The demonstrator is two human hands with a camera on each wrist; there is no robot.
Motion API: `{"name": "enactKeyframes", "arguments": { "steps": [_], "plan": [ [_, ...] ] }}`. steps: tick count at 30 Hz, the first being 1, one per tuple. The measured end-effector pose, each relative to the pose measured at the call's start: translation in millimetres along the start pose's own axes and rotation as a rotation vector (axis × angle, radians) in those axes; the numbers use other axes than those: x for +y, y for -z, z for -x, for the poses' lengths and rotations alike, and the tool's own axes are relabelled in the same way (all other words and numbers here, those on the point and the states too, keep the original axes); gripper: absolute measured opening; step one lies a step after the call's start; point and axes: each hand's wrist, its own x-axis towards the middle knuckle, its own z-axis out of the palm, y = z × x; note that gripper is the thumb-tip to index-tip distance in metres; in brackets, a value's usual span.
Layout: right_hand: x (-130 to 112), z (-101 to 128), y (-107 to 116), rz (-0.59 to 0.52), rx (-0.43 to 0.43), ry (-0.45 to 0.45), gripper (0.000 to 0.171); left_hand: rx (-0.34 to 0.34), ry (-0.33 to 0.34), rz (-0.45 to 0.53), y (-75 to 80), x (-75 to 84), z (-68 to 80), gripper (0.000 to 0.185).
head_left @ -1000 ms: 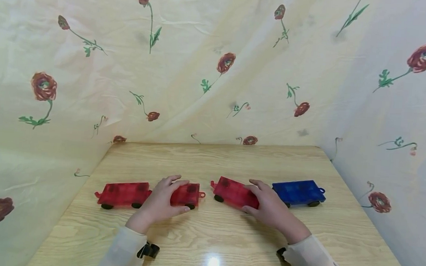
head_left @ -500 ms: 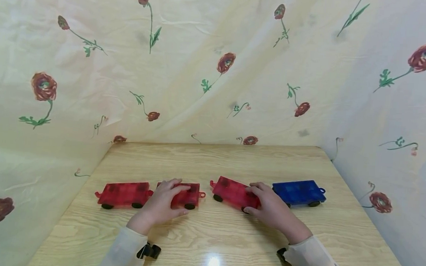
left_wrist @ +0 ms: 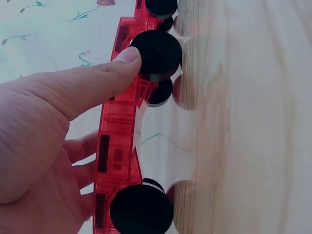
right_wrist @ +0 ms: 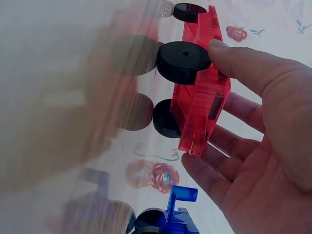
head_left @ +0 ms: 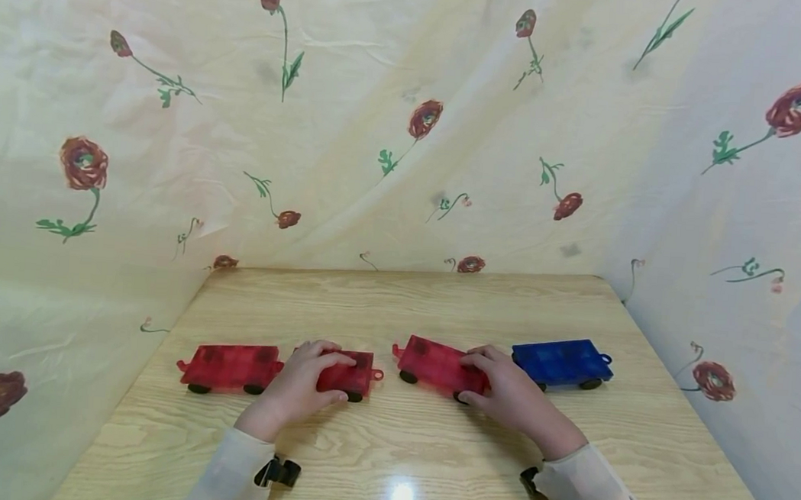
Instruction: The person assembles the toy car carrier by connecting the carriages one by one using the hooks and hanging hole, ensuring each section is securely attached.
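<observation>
Red, see-through, the middle wagon [head_left: 360, 374] is pinched between thumb and fingers of the left hand [head_left: 301, 382], nudged slightly towards six o'clock since half a second ago; the end wagon [head_left: 230, 365] lies at its nine. At its three, across a gap, the right hand [head_left: 507, 389] grips another red wagon [head_left: 437, 365]. Beyond, the blue wagon [head_left: 557, 361] has stayed put.
</observation>
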Motion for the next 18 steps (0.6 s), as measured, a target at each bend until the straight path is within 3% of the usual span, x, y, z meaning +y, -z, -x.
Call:
{"name": "enactKeyframes", "arguments": {
  "steps": [9, 18],
  "plan": [
    [1.6, 0.6, -1.3, -0.011, -0.009, 0.024, 0.052, -0.01, 0.016, 0.006, 0.1, -5.8, 2.0, 0.065],
    [1.3, 2.0, -1.2, -0.113, -0.039, 0.074, 0.049, -0.006, 0.016, 0.053, 1.8, -8.1, 4.0, 0.058]
  ]
}}
